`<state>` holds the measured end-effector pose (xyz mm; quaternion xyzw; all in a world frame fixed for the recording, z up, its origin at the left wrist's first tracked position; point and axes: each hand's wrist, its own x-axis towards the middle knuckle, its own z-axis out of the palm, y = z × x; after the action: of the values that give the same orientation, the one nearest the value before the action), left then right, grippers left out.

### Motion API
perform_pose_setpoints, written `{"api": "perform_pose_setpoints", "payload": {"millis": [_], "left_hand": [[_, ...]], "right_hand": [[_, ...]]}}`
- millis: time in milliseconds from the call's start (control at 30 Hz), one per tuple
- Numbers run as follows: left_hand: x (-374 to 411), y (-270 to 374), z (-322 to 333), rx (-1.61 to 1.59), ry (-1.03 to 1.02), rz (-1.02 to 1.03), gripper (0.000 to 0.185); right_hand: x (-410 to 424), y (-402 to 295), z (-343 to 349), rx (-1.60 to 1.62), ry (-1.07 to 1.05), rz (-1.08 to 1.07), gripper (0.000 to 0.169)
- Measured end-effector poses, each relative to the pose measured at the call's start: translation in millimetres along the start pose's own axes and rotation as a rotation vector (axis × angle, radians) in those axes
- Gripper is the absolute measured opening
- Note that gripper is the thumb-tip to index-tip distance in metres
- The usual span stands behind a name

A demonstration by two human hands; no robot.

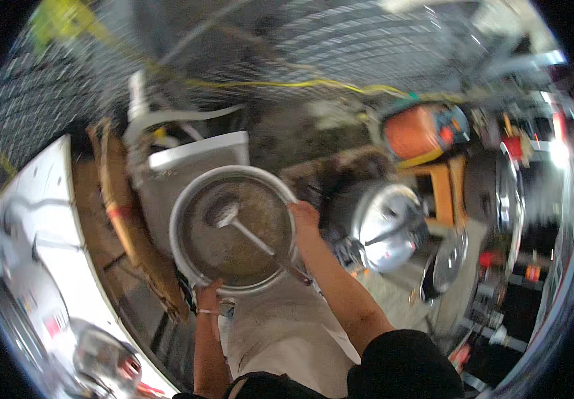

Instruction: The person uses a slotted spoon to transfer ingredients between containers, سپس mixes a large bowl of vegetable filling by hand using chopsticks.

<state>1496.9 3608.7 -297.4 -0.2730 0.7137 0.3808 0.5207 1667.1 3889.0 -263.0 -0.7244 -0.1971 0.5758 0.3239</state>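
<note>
A wide round metal pot (179, 199) holding murky brownish liquid (257, 214) is in front of my body, above my light-coloured clothing. My left hand (209, 297) grips its near left rim, with a band around that wrist. On the far right side, my right hand (304, 219) has hold of the rim. A metal ladle (249, 237) lies inside the pot. Its bowl is partly under the liquid, and its dark handle end leans out over the near right rim, close to my right forearm. Fingers below the rim are hidden.
A white tabletop (42, 199) runs along the left, beside brown cardboard (127, 239). White plastic (197, 152) lies beyond the pot. To the right are a shiny metal vessel (389, 229), an orange container (411, 132) and an orange-brown stool-like frame (446, 189). A yellow hose or cord (287, 82) crosses behind.
</note>
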Motion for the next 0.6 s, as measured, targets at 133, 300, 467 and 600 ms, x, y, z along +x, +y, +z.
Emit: {"api": "perform_pose_setpoints", "payload": {"millis": [133,300,467,600], "left_hand": [[-79,36,-10,0.086,-0.264,0.271,0.060],[-180,80,20,0.238,-0.277,0.447,0.053],[-235,88,46,0.442,-0.459,0.658,0.056],[-260,70,73,0.605,-0.403,0.601,0.054]], "right_hand": [[-29,-9,-62,0.094,-0.059,0.041,0.029],[-99,-51,-121,0.435,-0.041,0.005,0.027],[-123,-59,-184,0.601,0.113,-0.029,0.029],[-179,-103,-265,0.879,0.026,-0.067,0.030]]}}
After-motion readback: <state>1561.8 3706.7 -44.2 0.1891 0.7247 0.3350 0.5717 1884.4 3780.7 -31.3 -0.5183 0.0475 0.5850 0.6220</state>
